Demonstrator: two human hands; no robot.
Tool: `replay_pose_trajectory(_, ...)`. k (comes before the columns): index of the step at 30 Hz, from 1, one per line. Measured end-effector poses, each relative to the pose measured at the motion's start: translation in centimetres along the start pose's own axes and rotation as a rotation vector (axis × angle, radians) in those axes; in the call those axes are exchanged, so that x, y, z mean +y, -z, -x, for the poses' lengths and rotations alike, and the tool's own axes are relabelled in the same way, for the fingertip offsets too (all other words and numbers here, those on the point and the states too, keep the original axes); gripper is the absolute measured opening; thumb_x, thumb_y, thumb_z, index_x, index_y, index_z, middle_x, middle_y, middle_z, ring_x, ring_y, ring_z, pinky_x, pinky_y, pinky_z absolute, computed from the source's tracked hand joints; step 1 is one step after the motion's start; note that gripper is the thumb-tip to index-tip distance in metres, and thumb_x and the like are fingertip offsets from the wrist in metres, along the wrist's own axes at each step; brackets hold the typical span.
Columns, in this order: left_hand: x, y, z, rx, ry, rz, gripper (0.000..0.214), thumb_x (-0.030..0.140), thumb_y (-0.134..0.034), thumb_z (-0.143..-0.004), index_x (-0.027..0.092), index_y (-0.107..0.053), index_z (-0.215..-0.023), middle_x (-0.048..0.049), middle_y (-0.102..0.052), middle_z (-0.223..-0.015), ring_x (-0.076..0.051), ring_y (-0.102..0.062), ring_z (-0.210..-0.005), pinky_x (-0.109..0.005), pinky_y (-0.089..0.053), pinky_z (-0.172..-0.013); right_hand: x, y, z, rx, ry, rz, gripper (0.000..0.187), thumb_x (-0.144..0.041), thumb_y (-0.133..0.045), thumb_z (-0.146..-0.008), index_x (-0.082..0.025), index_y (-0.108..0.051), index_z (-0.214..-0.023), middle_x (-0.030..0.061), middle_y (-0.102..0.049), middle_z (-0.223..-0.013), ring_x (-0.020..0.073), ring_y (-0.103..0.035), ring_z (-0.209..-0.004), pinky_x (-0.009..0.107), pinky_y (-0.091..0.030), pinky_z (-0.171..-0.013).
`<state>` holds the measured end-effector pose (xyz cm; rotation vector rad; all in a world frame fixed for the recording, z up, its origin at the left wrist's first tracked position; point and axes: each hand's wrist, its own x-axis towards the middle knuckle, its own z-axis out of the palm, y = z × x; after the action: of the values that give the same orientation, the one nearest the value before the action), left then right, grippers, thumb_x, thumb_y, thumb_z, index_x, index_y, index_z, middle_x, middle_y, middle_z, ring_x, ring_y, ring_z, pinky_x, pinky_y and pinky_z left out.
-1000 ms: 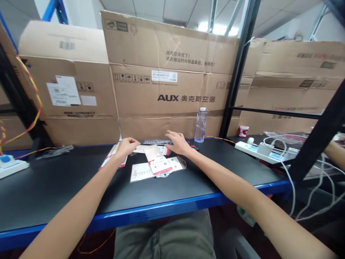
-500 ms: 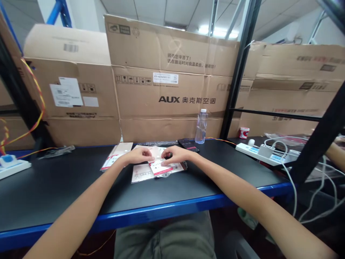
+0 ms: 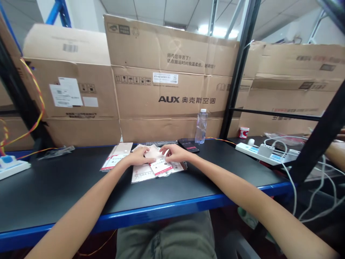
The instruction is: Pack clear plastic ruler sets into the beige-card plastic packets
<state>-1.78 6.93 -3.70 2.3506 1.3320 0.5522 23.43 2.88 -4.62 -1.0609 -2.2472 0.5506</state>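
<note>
Both my hands meet over a pile of flat pink-and-white packets [image 3: 157, 168] on the black table [image 3: 54, 187]. My left hand [image 3: 140, 157] and my right hand [image 3: 174, 153] pinch the two sides of a small pink packet [image 3: 152, 154] at the top of the pile. Another stack of pink packets [image 3: 116, 158] lies just left of my left hand. A dark phone [image 3: 188, 145] rests behind my right hand.
A clear water bottle [image 3: 201, 126] stands at the back, before large cardboard boxes [image 3: 167, 86]. A white power strip [image 3: 265, 153] with cables sits right of a black post [image 3: 238, 72]. Another person's arm [image 3: 335, 153] shows at far right. A white device [image 3: 10, 166] lies far left.
My hands came back from the table's rear to the pile and closed on the pink packet; since half a second ago they have lifted it slightly toward the back.
</note>
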Motion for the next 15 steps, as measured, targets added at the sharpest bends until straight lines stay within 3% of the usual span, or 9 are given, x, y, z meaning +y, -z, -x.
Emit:
replay_pose_trajectory(4,-0.6,-0.1,-0.5,0.096,0.016,-0.048,0.084,0.064,-0.075,-0.06,0.016,-0.059,-0.126,-0.0207,-0.061,-0.129,-0.036,-0.06,-0.116,-0.039,-0.046,-0.095,0.1,0.0,-0.4,0.188,0.107,0.013,0.034,-0.007,-0.061,-0.07,-0.015,-0.066,-0.102,0.0047,-0.071,-0.101,0.0141,-0.067,-0.08,0.025,-0.052,-0.072)
replay_pose_trajectory(9,-0.1,0.2,-0.5,0.307,-0.087,-0.028,0.056,0.049,-0.068,-0.071,0.017,-0.064,-0.116,-0.0154,-0.063,-0.122,-0.031,-0.06,-0.113,-0.038,-0.046,-0.096,0.5,0.2,-0.7,0.419,0.119,0.013,0.019,-0.014,-0.057,-0.082,-0.016,-0.069,-0.096,0.0059,-0.072,-0.096,0.0165,-0.067,-0.086,0.029,-0.052,-0.08)
replay_pose_trajectory(10,0.2,0.2,-0.4,0.267,-0.136,0.011,0.049,0.047,-0.068,-0.072,0.018,-0.065,-0.112,-0.0126,-0.066,-0.118,-0.03,-0.062,-0.111,-0.037,-0.047,-0.095,0.7,0.1,-0.7,0.422,0.114,-0.004,0.017,-0.015,-0.056,-0.084,-0.016,-0.07,-0.093,0.0062,-0.073,-0.095,0.017,-0.068,-0.086,0.029,-0.052,-0.081)
replay_pose_trajectory(13,1.3,-0.2,0.2,-0.034,-0.286,0.099,0.038,0.047,-0.071,-0.071,0.022,-0.071,-0.1,-0.0068,-0.072,-0.105,-0.027,-0.065,-0.103,-0.035,-0.049,-0.091,1.0,-0.2,-0.7,0.333,0.1,-0.051,0.019,-0.013,-0.053,-0.085,-0.016,-0.071,-0.087,0.0055,-0.074,-0.09,0.0176,-0.069,-0.085,0.029,-0.052,-0.081)
replay_pose_trajectory(15,1.8,-0.7,0.3,-0.151,-0.329,0.07,0.038,0.049,-0.071,-0.071,0.023,-0.073,-0.099,-0.0072,-0.073,-0.109,-0.028,-0.064,-0.106,-0.035,-0.048,-0.094,0.7,-0.5,-0.6,0.271,0.106,-0.052,0.02,-0.012,-0.053,-0.084,-0.016,-0.072,-0.086,0.0046,-0.074,-0.089,0.0174,-0.069,-0.084,0.028,-0.052,-0.08)
